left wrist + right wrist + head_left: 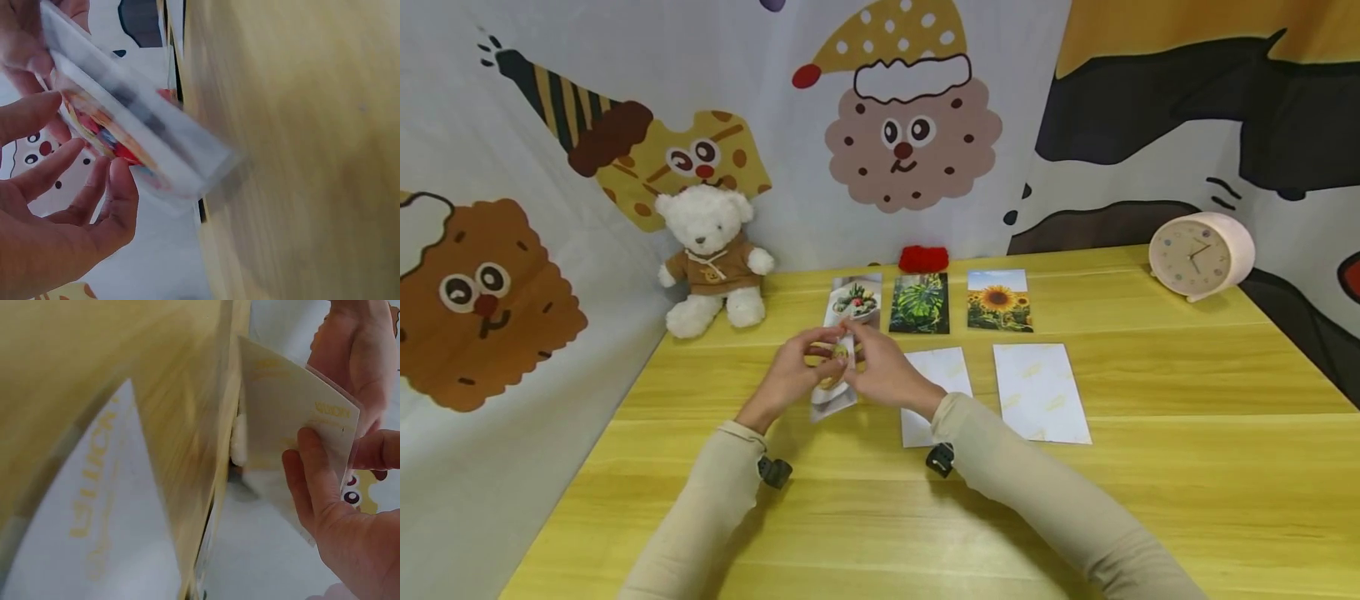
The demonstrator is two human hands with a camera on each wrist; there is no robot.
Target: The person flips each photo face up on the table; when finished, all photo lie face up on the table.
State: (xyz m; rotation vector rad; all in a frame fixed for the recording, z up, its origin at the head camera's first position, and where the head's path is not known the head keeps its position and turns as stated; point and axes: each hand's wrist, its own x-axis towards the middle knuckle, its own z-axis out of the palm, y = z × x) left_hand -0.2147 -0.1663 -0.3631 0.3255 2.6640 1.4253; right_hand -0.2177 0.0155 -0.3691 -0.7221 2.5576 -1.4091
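Both hands are raised together over the left middle of the table with a photo card (835, 392) between them. Its picture, a round golden food with red pieces (128, 153), shows in the left wrist view; the white back (275, 406) has yellow print. My right hand (887, 367) pinches the card, two fingers lying on its back. With curled fingers and thumb, my left hand (793, 371) holds its left edge; exact finger contact is partly hidden. Just behind the hands lies a picture of a potted plant arrangement (856, 300).
A leaf picture (920, 302) and a sunflower picture (998, 300) continue the back row. Two face-down white cards (1041, 392) (936, 379) lie nearer. A teddy bear (711, 258), red fuzzy object (923, 259) and pink clock (1198, 254) stand along the back.
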